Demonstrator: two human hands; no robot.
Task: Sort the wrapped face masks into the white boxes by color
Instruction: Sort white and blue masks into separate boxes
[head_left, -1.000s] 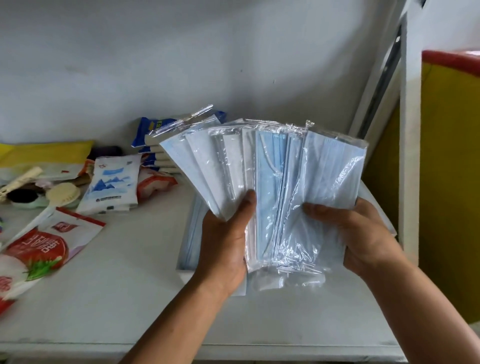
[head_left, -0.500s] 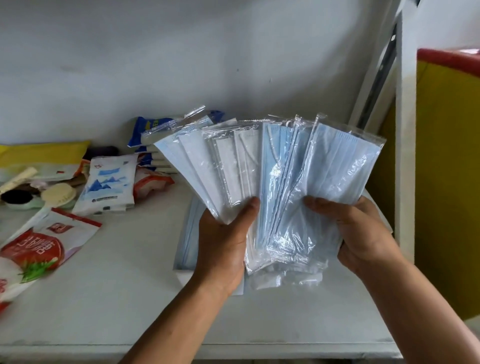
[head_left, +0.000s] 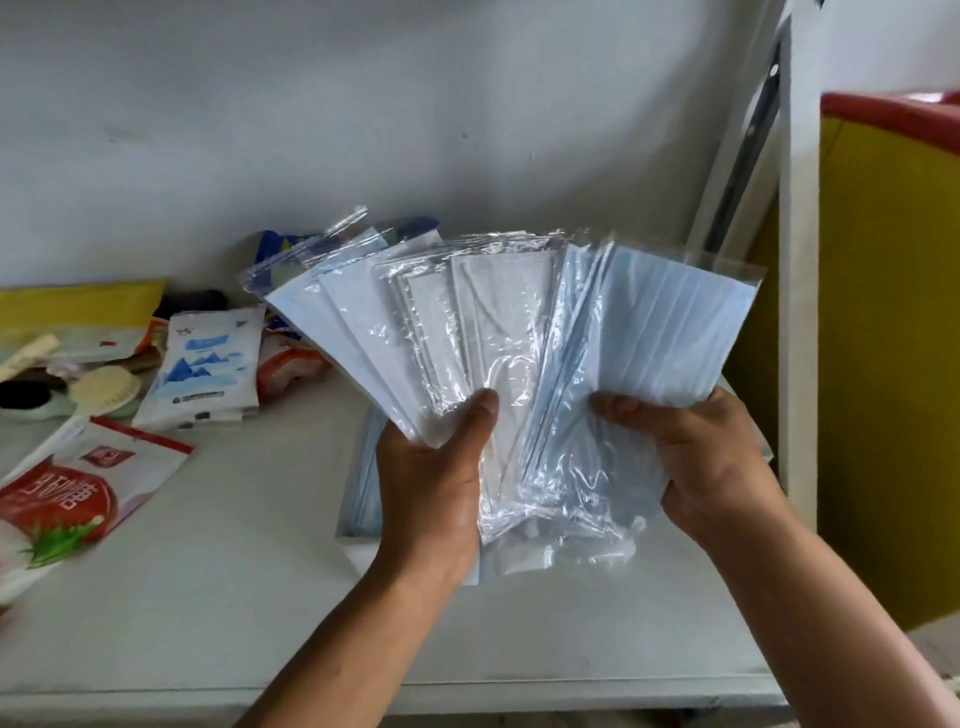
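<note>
I hold a fan of several clear-wrapped face masks above a white table. My left hand (head_left: 436, 478) pinches the left part of the fan, the white and pale masks (head_left: 415, 332), with the thumb on top. My right hand (head_left: 696, 457) grips the right part, the blue masks (head_left: 670, 332), spread out to the right. A white box (head_left: 358, 499) holding blue masks lies on the table under my left hand, mostly hidden by the hand and the fan.
Clutter fills the left of the white table (head_left: 208, 597): a red and white pouch (head_left: 67, 488), a blue and white wipes pack (head_left: 202, 374), a brush (head_left: 104, 389), yellow packaging (head_left: 78, 301). A wall stands behind. A white frame (head_left: 800, 312) and a yellow panel (head_left: 893, 338) stand at the right.
My right hand has pulled the blue masks further right, so the fan is wider and a white mask shows in the middle. My left hand has stayed in place.
</note>
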